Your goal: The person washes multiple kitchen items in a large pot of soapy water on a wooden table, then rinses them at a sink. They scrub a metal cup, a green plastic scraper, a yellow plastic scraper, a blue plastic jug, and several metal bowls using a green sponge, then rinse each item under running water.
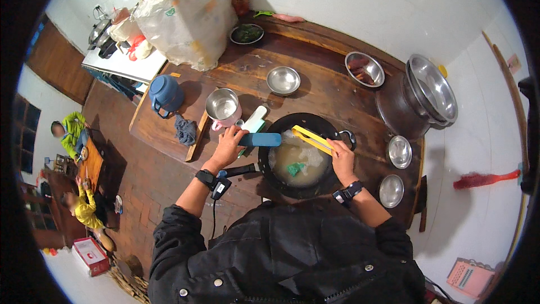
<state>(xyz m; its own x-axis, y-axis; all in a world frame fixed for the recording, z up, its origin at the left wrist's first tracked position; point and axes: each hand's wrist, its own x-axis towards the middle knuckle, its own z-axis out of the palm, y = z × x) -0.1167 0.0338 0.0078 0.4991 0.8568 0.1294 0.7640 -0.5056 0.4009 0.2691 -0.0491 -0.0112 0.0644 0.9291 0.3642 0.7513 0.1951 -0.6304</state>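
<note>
My left hand [228, 147] grips a narrow blue plastic case [262, 139] over the left rim of a black wok [265, 174]. In my right hand [342, 161] is a long yellow plastic piece [313, 139], hollow along its length, slanting over the wok's far side. Cloudy water [310, 175] with some foam fills the wok's bottom. A crumpled green scouring pad or cloth [295, 169] sits in that water. Just beyond my left hand lie a white narrow case [256, 117] and pale green pieces [249, 131], partly covered by my hand and the blue case.
On the wooden table [325, 101] stand a pink-handled steel mug [223, 107], a blue mug [165, 93], a grey rag [185, 130] and several steel bowls [283, 81]. A large dark pot [396, 107] carries steel basins [434, 88]. Two people [72, 135] are at a low table [90, 166] far left.
</note>
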